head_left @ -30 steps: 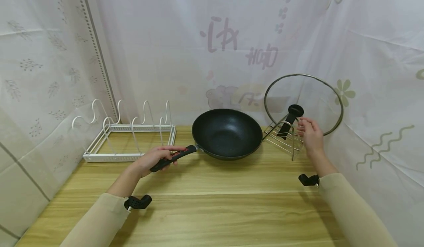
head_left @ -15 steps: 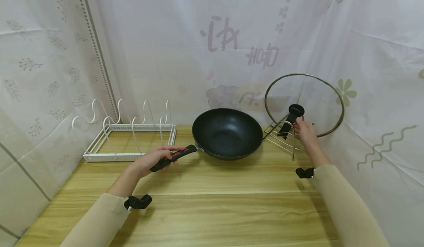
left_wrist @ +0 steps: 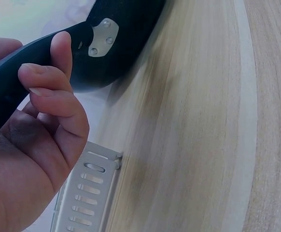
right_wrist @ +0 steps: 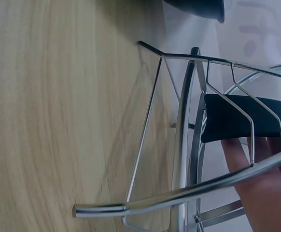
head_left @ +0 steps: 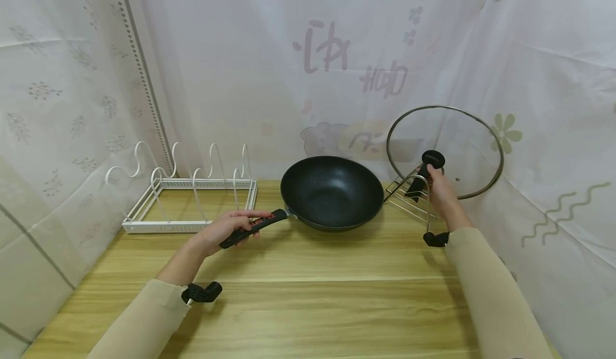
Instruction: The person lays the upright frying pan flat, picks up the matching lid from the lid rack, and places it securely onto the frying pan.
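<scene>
Right hand [head_left: 444,196]: has come in from just beside the lid [head_left: 459,147] to touch its black handle [head_left: 433,159]; the fingers pass behind the handle in the right wrist view, but whether they close round it cannot be told.
Meaning: both hands are now in contact with something, the lid on one side and the pan [head_left: 332,193] on the other, though the lid does not yet look lifted.
Left hand [head_left: 223,233]: stays put, thumb and bent fingers wrapped round the pan's handle, forefinger laid along it.
Lid: upright and tilted in the metal rack [right_wrist: 180,145], clear glass with a thin metal rim, its handle facing the person.
Pan: round, deep and matt black, on the bench [head_left: 308,316] between the two racks; red lettering marks its handle, and a riveted metal plate joins it to the bowl.
Metal rack: just right of the pan, bars shiny.
White rack [head_left: 166,226]: left of the pan, with tall looped wires.
Curtain [head_left: 231,54]: pale, printed, behind everything.
</scene>
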{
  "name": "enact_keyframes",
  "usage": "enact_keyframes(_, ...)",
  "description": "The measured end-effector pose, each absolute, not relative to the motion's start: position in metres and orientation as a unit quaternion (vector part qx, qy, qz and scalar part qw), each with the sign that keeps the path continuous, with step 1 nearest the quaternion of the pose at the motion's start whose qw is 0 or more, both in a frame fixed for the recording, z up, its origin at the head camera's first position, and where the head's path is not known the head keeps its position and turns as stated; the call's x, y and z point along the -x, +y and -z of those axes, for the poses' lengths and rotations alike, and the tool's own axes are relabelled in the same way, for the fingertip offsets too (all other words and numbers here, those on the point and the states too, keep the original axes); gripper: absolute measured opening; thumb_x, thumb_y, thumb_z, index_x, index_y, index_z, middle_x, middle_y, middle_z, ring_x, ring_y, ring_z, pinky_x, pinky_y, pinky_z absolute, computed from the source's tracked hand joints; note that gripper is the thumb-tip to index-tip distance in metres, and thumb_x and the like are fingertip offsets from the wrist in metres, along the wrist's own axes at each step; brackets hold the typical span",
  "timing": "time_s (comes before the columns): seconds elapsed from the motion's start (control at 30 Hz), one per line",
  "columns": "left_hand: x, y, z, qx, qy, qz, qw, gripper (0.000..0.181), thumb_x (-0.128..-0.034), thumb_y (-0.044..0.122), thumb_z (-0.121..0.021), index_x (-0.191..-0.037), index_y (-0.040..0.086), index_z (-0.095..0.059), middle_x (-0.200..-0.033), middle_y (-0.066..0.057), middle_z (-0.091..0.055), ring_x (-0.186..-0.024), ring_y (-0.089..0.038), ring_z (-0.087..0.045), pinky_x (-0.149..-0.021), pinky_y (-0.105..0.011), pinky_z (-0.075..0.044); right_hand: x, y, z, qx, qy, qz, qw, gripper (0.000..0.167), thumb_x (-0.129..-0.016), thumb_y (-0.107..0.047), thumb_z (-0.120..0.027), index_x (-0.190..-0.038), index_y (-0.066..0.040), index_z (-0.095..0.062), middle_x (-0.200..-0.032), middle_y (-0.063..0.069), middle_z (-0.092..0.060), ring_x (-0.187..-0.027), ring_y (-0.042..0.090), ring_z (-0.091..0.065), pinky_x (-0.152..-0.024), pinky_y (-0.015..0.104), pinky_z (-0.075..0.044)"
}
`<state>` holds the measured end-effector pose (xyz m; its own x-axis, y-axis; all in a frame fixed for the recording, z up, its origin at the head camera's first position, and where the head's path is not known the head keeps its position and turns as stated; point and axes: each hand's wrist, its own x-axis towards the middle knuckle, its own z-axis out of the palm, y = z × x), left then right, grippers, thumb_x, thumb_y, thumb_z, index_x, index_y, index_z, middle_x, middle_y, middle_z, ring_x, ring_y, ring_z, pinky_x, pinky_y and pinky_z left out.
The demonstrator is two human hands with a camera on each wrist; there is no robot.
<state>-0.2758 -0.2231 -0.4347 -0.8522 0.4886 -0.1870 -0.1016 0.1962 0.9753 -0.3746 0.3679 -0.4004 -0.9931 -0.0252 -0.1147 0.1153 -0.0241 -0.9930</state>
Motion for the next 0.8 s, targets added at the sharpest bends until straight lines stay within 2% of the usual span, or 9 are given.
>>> enact_keyframes(0.07, 0.276, -0.223, 0.435, -0.132, 0.736, -0.62, 0.237, 0.061, -0.0997, 0.007, -0.051, -0.16, 0.01, -0.057, -0.102, -0.011, -0.077, -0.063, -0.015, -0.051, -0.058, -0.026, -0.045, 0.376, 0.367, 0.4, -0.03, 0.684, 0.727, 0.06, 0.047, -0.115, -0.057, -0.038, -0.138, -0.025, -0.063, -0.126, -0.013, -0.064, -0.117, 0.006, -0.063, -0.119, 0.043, -0.037)
enact_keyframes(0.17, 0.277, -0.223, 0.436, -0.13, 0.738, -0.619, 0.237, 0.061, -0.1, 0.008, -0.051, -0.16, 0.011, -0.058, -0.102, -0.011, -0.077, -0.063, -0.016, -0.051, -0.058, -0.026, -0.045, 0.378, 0.368, 0.4, -0.024, 0.671, 0.738, 0.071, 0.044, -0.115, -0.056, -0.039, -0.137, -0.025, -0.061, -0.124, -0.016, -0.07, -0.114, 0.004, -0.071, -0.119, 0.039, -0.04)
enact_keyframes(0.43, 0.278, -0.223, 0.438, -0.132, 0.738, -0.617, 0.237, 0.06, -0.1003, 0.008, -0.051, -0.16, 0.011, -0.057, -0.102, -0.012, -0.077, -0.064, -0.017, -0.051, -0.059, -0.027, -0.046, 0.373, 0.363, 0.39, 0.021, 0.691, 0.718, 0.079, 0.037, -0.119, -0.045, -0.035, -0.139, -0.023, -0.056, -0.114, -0.019, -0.079, -0.111, 0.004, -0.074, -0.108, 0.031, -0.052)
enact_keyframes(0.53, 0.278, -0.223, 0.437, -0.131, 0.738, -0.618, 0.237, 0.06, -0.1003, 0.008, -0.051, -0.16, 0.011, -0.057, -0.102, -0.011, -0.077, -0.065, -0.017, -0.05, -0.06, -0.027, -0.047, 0.374, 0.363, 0.39, 0.026, 0.684, 0.725, 0.074, 0.034, -0.119, -0.041, -0.037, -0.137, -0.022, -0.058, -0.115, -0.015, -0.079, -0.106, 0.005, -0.075, -0.102, 0.029, -0.057)
enact_keyframes(0.67, 0.277, -0.223, 0.436, -0.129, 0.738, -0.618, 0.238, 0.06, -0.1003, 0.008, -0.05, -0.16, 0.011, -0.057, -0.102, -0.01, -0.077, -0.065, -0.017, -0.05, -0.06, -0.027, -0.047, 0.384, 0.368, 0.4, 0.026, 0.683, 0.728, 0.06, 0.031, -0.118, -0.041, -0.04, -0.135, -0.026, -0.061, -0.12, -0.013, -0.079, -0.105, 0.005, -0.075, -0.096, 0.027, -0.06)
enact_keyframes(0.8, 0.277, -0.222, 0.435, -0.126, 0.738, -0.619, 0.238, 0.06, -0.1002, 0.007, -0.05, -0.16, 0.01, -0.058, -0.1, -0.009, -0.077, -0.064, -0.016, -0.05, -0.059, -0.027, -0.046, 0.392, 0.372, 0.41, 0.03, 0.687, 0.724, 0.047, 0.037, -0.116, -0.044, -0.043, -0.143, -0.025, -0.059, -0.123, -0.013, -0.077, -0.107, 0.007, -0.075, -0.094, 0.026, -0.06)
